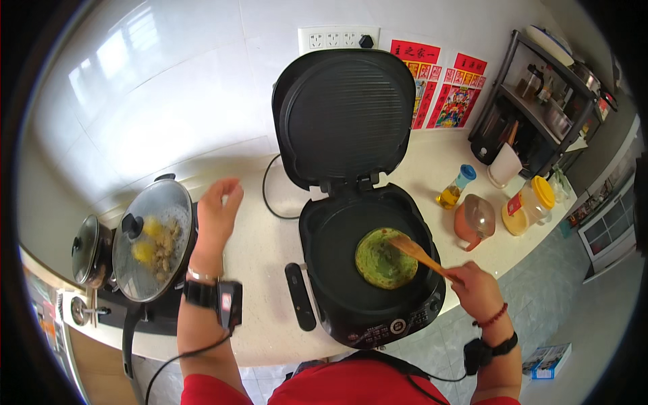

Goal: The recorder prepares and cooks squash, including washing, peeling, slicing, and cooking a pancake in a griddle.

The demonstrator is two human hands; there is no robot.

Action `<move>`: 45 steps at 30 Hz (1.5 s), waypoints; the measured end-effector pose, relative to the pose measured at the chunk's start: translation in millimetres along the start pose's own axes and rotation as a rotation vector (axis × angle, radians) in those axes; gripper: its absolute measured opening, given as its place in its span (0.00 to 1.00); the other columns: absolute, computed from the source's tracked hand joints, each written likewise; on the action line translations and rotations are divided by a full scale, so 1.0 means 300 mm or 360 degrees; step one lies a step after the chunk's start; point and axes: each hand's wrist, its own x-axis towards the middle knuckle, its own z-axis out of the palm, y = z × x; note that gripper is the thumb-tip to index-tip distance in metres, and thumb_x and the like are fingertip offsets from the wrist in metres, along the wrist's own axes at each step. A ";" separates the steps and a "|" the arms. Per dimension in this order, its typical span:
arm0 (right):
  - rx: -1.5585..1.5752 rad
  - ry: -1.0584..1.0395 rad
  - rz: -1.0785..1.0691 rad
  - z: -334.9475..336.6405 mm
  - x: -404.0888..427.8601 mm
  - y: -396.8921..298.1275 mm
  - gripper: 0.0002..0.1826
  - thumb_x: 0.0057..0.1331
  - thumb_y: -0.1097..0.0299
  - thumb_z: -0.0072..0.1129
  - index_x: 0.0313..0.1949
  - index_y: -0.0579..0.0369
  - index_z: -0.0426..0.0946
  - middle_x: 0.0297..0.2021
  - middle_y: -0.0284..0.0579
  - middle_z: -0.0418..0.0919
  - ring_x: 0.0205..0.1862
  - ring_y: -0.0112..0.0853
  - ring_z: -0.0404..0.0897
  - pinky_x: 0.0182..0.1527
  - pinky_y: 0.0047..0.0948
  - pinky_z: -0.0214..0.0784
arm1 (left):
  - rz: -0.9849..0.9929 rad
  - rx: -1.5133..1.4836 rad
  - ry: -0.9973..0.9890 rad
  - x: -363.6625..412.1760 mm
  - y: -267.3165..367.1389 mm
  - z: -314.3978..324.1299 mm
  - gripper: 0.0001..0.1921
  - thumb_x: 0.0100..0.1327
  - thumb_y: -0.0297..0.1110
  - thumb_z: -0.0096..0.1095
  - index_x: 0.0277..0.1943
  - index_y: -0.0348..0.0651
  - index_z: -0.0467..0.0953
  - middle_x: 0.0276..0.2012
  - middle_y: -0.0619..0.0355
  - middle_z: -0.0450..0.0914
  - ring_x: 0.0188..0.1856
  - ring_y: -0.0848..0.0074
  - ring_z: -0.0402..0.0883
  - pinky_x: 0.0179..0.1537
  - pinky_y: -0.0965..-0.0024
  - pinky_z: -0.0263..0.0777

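Note:
A green round pancake (pixel 380 266) with browned patches lies on the lower plate of an open black electric griddle (pixel 336 283). My right hand (pixel 476 289) grips a wooden spatula (pixel 424 257), whose blade rests on the pancake's upper right part. My left hand (pixel 217 210) is raised between the griddle and a lidded frying pan, its fingers bent and thumb near them, holding nothing that I can see. Through the pan's glass lid (pixel 147 273) show yellow pieces and light brown chunks of food.
A smaller lidded pot (pixel 90 253) stands far left. Right of the griddle are an oil bottle (pixel 455 187), an orange container (pixel 473 223), a yellow-lidded jar (pixel 527 206) and a dark shelf rack (pixel 536 106). The frying pan's handle (pixel 129 329) points towards me. A black cable (pixel 268 195) curves behind the griddle.

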 end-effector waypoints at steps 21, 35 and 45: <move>-0.0025 0.0290 0.0339 0.031 -0.095 -0.075 0.15 0.53 0.75 0.58 0.40 0.45 0.82 0.31 0.43 0.76 0.32 0.40 0.78 0.34 0.35 0.72 | -0.0128 -0.0975 -0.0389 0.649 0.094 0.238 0.23 0.67 0.53 0.46 0.46 0.41 0.77 0.39 0.59 0.80 0.42 0.75 0.76 0.46 0.71 0.63; 0.0307 0.0374 0.0652 0.001 -0.244 -0.075 0.18 0.51 0.82 0.59 0.42 0.51 0.81 0.32 0.44 0.76 0.32 0.37 0.78 0.35 0.30 0.71 | -0.0567 -0.1221 -0.0541 0.776 0.152 0.318 0.09 0.61 0.32 0.58 0.26 0.40 0.77 0.17 0.66 0.70 0.15 0.82 0.63 0.17 0.77 0.56; 0.0587 0.0637 0.0787 0.103 -0.283 0.031 0.20 0.54 0.83 0.58 0.47 0.53 0.78 0.32 0.38 0.74 0.28 0.26 0.74 0.32 0.23 0.68 | 0.0241 -0.0584 -0.0785 0.419 0.324 0.180 0.09 0.59 0.32 0.56 0.30 0.36 0.77 0.21 0.65 0.72 0.25 0.85 0.66 0.27 0.78 0.59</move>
